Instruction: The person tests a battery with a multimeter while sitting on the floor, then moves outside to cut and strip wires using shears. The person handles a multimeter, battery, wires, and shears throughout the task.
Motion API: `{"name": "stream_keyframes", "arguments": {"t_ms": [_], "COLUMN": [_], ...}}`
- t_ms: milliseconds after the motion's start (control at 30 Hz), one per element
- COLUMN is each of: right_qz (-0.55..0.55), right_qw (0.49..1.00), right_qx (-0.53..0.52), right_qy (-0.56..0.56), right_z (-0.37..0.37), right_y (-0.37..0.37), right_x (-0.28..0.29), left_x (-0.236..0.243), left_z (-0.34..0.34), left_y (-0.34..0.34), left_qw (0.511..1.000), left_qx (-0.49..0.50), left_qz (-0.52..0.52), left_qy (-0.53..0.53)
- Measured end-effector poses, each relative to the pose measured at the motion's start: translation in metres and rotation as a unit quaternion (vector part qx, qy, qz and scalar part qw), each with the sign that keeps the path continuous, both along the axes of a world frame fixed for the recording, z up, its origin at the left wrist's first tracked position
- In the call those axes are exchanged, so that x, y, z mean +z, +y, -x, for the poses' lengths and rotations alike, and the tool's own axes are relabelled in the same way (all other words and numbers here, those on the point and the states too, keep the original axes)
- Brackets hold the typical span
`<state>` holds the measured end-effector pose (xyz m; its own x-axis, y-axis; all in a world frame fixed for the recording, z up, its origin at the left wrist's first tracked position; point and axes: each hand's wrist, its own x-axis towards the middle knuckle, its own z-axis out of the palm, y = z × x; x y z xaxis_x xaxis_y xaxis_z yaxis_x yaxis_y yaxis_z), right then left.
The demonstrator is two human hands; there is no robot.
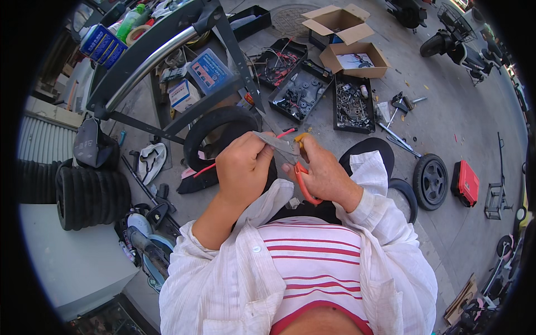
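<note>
The closed left hand [240,167] pinches a red wire [288,133], likely light and bendy, best held near its tip, while the right hand [324,170] wraps around orange-handled cutters [302,181] beside it.

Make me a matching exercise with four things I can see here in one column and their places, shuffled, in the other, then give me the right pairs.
Things
1. Orange-handled metal hand tool
2. Red rectangular plastic case
3. Grouped black rubber tyres
4. Black tray of small metal parts

Places
A. To the person's left
B. On the ground, right of the black spoked wheel
C. On the ground beyond the hands
D. In the right hand

Pairs: 1-D, 2-B, 3-A, 4-C
</note>
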<state>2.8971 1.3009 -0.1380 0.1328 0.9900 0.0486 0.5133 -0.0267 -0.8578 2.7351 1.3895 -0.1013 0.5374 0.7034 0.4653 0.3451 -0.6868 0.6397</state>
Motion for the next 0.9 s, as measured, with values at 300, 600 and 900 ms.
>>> {"name": "stream_keyframes", "arguments": {"t_ms": [300,600,900], "right_qz": [-0.020,-0.032,0.007], "right_qw": [0.998,0.998,0.998], "right_qx": [0.021,0.037,0.050], "right_qy": [-0.048,-0.041,-0.037], "right_z": [-0.006,-0.010,-0.014], "right_y": [0.006,0.007,0.008], "right_x": [0.001,0.004,0.006], "left_x": [0.000,-0.009,-0.007], "left_z": [0.004,0.008,0.012], "left_y": [0.006,0.009,0.011], "left_qw": [0.992,0.957,0.902], "left_qx": [-0.055,-0.095,-0.131], "left_qz": [0.112,0.266,0.401], "left_qy": [-0.027,-0.065,-0.090]}}
